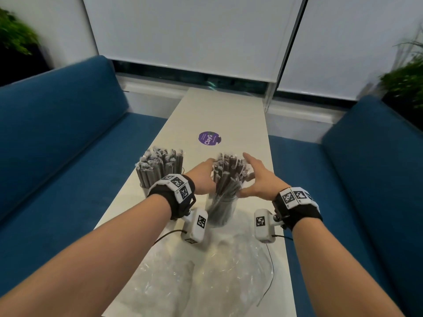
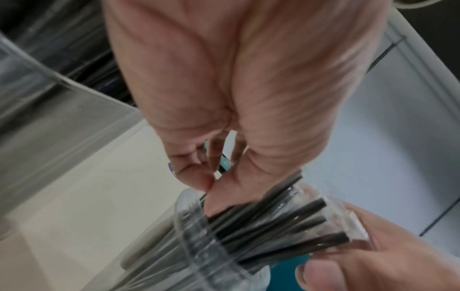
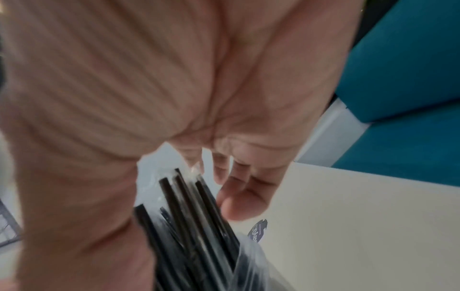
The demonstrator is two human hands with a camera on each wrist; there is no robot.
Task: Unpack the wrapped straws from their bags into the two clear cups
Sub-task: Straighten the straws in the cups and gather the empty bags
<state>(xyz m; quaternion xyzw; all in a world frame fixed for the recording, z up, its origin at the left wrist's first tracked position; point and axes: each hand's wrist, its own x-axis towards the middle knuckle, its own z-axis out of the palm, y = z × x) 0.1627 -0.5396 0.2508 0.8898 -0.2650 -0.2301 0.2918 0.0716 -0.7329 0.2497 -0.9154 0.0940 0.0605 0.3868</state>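
Two clear cups stand on the white table (image 1: 229, 115). The left cup (image 1: 143, 189) is packed with wrapped dark straws (image 1: 160, 170). A looser bundle of wrapped straws (image 1: 229, 177) (image 2: 273, 222) (image 3: 189, 206) fans out of the right cup (image 1: 220, 213) (image 2: 199, 246). My left hand (image 1: 202, 177) (image 2: 209, 185) is on the bundle's left side, fingers curled, thumb and forefinger pinching at the straws. On the bundle's right side, my right hand (image 1: 254, 177) (image 3: 236, 187) cups it with straight, spread fingers.
Empty crumpled clear bags (image 1: 206, 271) lie on the near end of the table. A purple round sticker (image 1: 209, 138) (image 3: 259, 230) is on the tabletop beyond the cups. Blue sofas (image 1: 57, 145) (image 1: 366, 168) flank the narrow table on both sides.
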